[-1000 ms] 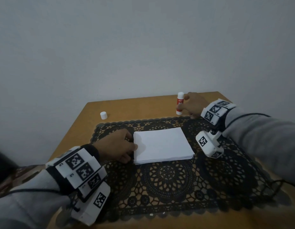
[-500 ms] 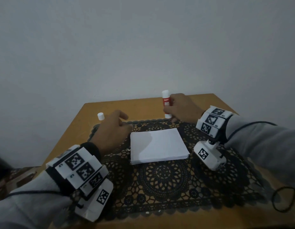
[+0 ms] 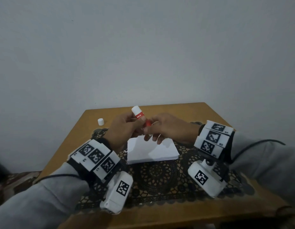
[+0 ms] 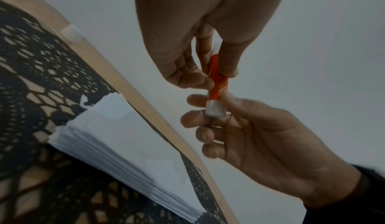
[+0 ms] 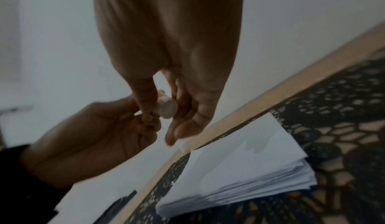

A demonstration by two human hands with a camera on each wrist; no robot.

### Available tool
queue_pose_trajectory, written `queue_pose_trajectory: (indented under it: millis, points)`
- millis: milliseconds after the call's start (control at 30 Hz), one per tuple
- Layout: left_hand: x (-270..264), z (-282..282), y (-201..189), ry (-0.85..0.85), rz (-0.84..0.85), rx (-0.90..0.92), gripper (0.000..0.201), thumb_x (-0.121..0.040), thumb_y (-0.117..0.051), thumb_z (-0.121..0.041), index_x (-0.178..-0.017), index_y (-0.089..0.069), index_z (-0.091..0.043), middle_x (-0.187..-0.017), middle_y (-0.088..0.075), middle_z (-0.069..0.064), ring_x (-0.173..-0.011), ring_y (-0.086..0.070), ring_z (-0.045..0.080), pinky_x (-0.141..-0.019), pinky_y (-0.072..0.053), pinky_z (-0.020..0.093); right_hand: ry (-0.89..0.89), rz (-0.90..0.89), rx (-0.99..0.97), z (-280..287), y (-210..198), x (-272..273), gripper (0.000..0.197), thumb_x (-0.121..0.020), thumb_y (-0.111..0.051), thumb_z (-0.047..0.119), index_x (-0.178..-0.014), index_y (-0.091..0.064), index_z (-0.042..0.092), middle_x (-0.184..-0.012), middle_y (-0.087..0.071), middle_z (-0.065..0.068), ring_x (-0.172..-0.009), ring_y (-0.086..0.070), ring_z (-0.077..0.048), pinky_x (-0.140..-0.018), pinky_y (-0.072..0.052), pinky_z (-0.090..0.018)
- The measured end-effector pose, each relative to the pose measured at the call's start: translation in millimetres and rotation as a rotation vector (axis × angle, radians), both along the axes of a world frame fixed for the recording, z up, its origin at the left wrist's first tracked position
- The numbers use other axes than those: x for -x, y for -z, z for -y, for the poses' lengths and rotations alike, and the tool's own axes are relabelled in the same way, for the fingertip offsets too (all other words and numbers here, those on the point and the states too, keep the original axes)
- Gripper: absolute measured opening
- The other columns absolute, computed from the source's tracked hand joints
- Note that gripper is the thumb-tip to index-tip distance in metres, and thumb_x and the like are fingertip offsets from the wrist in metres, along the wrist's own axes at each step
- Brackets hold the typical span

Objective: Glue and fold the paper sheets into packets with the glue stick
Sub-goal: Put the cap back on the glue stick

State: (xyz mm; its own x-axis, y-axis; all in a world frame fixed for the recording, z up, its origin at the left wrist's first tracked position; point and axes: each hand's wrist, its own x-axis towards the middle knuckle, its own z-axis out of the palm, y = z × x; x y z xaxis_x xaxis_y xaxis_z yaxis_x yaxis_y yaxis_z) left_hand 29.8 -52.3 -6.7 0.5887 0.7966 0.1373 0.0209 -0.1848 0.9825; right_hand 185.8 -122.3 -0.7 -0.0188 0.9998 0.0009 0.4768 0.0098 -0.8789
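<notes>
The red and white glue stick (image 3: 140,115) is held tilted in the air above the far edge of the white paper stack (image 3: 151,151). My left hand (image 3: 132,123) grips its upper part, with the white end sticking up past the fingers. My right hand (image 3: 151,128) pinches its lower end. In the left wrist view the left fingers (image 4: 200,79) and thumb clamp the red barrel (image 4: 216,80), and the right fingers curl round the white base (image 4: 215,110). The right wrist view shows that round white base (image 5: 167,108) between thumb and fingers.
A small white cap (image 3: 100,121) lies loose on the wooden table (image 3: 184,109), far left of the hands. The paper stack rests on a black lace mat (image 3: 160,177) that covers most of the tabletop. A plain wall stands right behind the table.
My right hand lifted the glue stick from the far side of the table and brought it over the stack. My left hand left the stack's edge and rose to grip the stick.
</notes>
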Motion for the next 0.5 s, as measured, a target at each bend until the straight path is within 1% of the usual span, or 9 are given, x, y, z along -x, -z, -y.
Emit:
queue_pose_trajectory:
  millis: [67, 100, 167, 233, 300, 333, 367, 433, 500]
  points:
    - [1, 1, -2, 0.011, 0.034, 0.042, 0.019, -0.093, -0.058, -0.013, -0.1, -0.062, 0.004, -0.084, -0.068, 0.015, -0.067, -0.063, 0.017, -0.061, -0.051, 0.023, -0.057, -0.116, 0.109, 4, -1, -5, 0.029, -0.099, -0.054, 0.017, -0.115, -0.059, -0.008, -0.098, -0.07, -0.02, -0.076, -0.059, -0.019, -0.068, -0.053, -0.028]
    - [0, 1, -3, 0.017, 0.037, 0.047, 0.017, -0.093, -0.058, -0.013, -0.098, -0.063, 0.003, -0.085, -0.069, 0.015, -0.067, -0.064, 0.018, -0.062, -0.051, 0.024, -0.072, -0.134, 0.128, 5, -2, -7, 0.031, -0.1, -0.053, 0.017, -0.114, -0.058, -0.01, -0.097, -0.07, -0.019, -0.076, -0.06, -0.019, -0.068, -0.053, -0.028]
    - [-1, 2, -3, 0.005, 0.015, 0.021, 0.014, -0.092, -0.059, -0.013, -0.095, -0.063, 0.001, -0.085, -0.069, 0.016, -0.068, -0.064, 0.019, -0.06, -0.05, 0.022, -0.063, -0.091, 0.11, 7, -1, -9, 0.032, -0.098, -0.056, 0.018, -0.11, -0.059, -0.012, -0.093, -0.071, -0.019, -0.074, -0.062, -0.019, -0.067, -0.054, -0.028]
    - [-3, 2, 0, -0.026, -0.011, 0.004, 0.012, -0.092, -0.06, -0.014, -0.092, -0.064, -0.003, -0.084, -0.069, 0.014, -0.07, -0.062, 0.019, -0.06, -0.047, 0.023, -0.009, -0.015, 0.059, 8, 1, -8, 0.032, -0.093, -0.064, 0.019, -0.103, -0.061, -0.012, -0.086, -0.071, -0.017, -0.071, -0.063, -0.02, -0.063, -0.054, -0.028]
    - [-6, 3, 2, -0.038, -0.008, 0.008, 0.011, -0.092, -0.061, -0.015, -0.088, -0.064, -0.005, -0.083, -0.071, 0.014, -0.074, -0.064, 0.022, -0.065, -0.048, 0.029, 0.063, 0.056, -0.006, 7, 5, -7, 0.033, -0.086, -0.074, 0.02, -0.095, -0.059, -0.009, -0.075, -0.068, -0.012, -0.065, -0.063, -0.021, -0.058, -0.055, -0.03]
    - [-7, 4, 3, -0.037, -0.001, 0.01, 0.011, -0.091, -0.061, -0.015, -0.086, -0.065, -0.005, -0.084, -0.071, 0.015, -0.076, -0.065, 0.024, -0.068, -0.049, 0.032, 0.097, 0.094, -0.039, 7, 7, -7, 0.032, -0.082, -0.077, 0.02, -0.092, -0.058, -0.004, -0.072, -0.067, -0.009, -0.063, -0.063, -0.021, -0.057, -0.055, -0.031]
    - [-9, 5, 3, -0.033, 0.01, 0.013, 0.012, -0.091, -0.061, -0.015, -0.086, -0.065, -0.005, -0.085, -0.071, 0.016, -0.077, -0.066, 0.025, -0.07, -0.051, 0.035, 0.111, 0.122, -0.062, 7, 9, -6, 0.031, -0.081, -0.079, 0.02, -0.091, -0.057, 0.001, -0.072, -0.066, -0.008, -0.062, -0.064, -0.021, -0.056, -0.056, -0.032]
    - [-12, 7, 2, -0.009, 0.036, 0.016, 0.015, -0.091, -0.061, -0.015, -0.087, -0.066, -0.001, -0.085, -0.071, 0.017, -0.076, -0.066, 0.027, -0.075, -0.055, 0.039, 0.059, 0.097, -0.049, 9, 11, -4, 0.022, -0.084, -0.075, 0.021, -0.095, -0.062, 0.007, -0.082, -0.068, -0.013, -0.065, -0.066, -0.024, -0.055, -0.057, -0.031]
    - [-13, 5, 1, 0.007, 0.042, 0.005, 0.016, -0.091, -0.061, -0.014, -0.088, -0.066, 0.001, -0.086, -0.071, 0.017, -0.077, -0.067, 0.029, -0.077, -0.056, 0.041, -0.011, -0.063, 0.039, 11, 9, -2, 0.019, -0.092, -0.066, 0.025, -0.101, -0.064, 0.008, -0.093, -0.07, -0.02, -0.068, -0.066, -0.025, -0.056, -0.055, -0.031]
